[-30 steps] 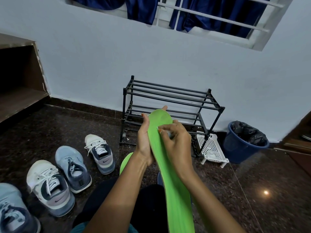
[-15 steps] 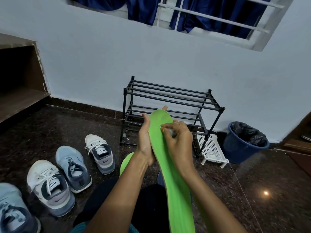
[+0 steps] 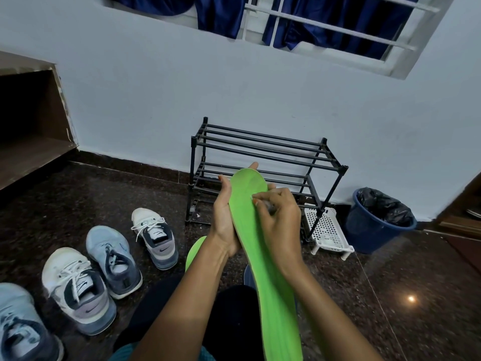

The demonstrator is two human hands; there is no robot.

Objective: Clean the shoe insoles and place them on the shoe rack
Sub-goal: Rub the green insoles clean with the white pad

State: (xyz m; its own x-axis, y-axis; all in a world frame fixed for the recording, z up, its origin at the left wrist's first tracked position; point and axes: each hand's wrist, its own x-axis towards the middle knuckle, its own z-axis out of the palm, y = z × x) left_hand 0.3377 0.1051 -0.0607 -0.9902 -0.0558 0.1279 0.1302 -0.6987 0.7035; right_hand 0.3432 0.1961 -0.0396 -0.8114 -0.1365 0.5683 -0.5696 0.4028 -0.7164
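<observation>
Shifted toward three o'clock, my right hand (image 3: 281, 220) pinches a pale wad (image 3: 269, 205) against the green insole (image 3: 270, 295), which my left hand (image 3: 225, 217) grips. Cleaning looks unfinished; the shoe rack (image 3: 260, 148) at twelve o'clock holds no insole.

Green insole (image 3: 263, 246): held up lengthwise, toe end far. Left hand (image 3: 224, 220) grips its left edge, fingers behind. Right hand (image 3: 279, 222): fingers curled round a small pale wad (image 3: 268, 205), pressed to the insole's upper face.
Second green insole (image 3: 194, 252): on the floor (image 3: 416, 308), near, partly hidden by the left forearm.
Shoe rack (image 3: 260, 149): black, two tiers, far, against the wall.
Four sneakers (image 3: 156, 238): left.
White perforated basket (image 3: 328, 234): just beside the rack's right legs.
Blue bin (image 3: 369, 230): black liner, right.
</observation>
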